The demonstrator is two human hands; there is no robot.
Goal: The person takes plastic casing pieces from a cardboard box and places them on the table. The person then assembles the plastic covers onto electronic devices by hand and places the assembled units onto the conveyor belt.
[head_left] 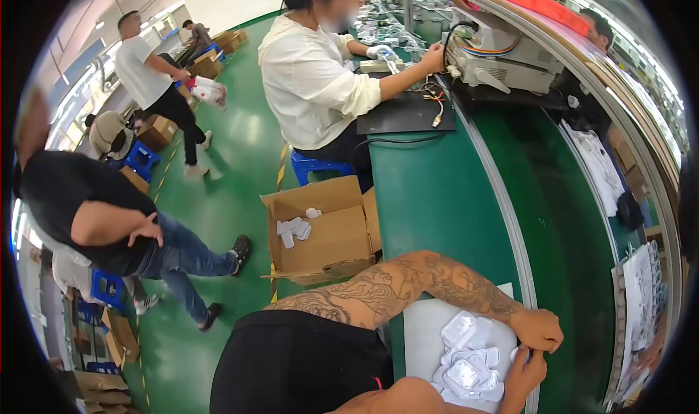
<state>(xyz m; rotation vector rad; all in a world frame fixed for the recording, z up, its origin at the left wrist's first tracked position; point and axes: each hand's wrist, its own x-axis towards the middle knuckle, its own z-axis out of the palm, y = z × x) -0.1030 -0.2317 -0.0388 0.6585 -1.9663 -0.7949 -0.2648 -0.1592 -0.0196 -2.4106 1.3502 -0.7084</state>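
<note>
White plastic pieces (470, 363), smooth and glossy with rounded corners, lie in a loose overlapping heap on a flat, pale, matte sheet (419, 326) at the near end of a green bench top (429, 188). At the heap's outer edge, close to a ribbed silvery metal rail (502, 195), the person's hands come together: the left hand (537, 330), below a forearm densely inked with dark line tattoos, is bent at the wrist with its fingers curled under and partly hidden, while the right hand (526, 374) lies just beside it, fingers bent inward. A sliver of white shows by the right fingers, but I cannot tell whether either hand is pinching it. Beside the bench, a brown corrugated cardboard box (342, 232) with folded-out flaps holds a few more white pieces (293, 230) on its bare bottom. Farther along the bench, a co-worker in a loose, creased cream shirt (313, 86) sits on a moulded blue plastic stool (320, 168), near a flat black rectangular board (397, 115) crossed by thin cables (437, 112) and a boxy, pale-cased instrument (502, 72) with vent slots. The floor (240, 166) is slick green, with glossy light reflections.
</note>
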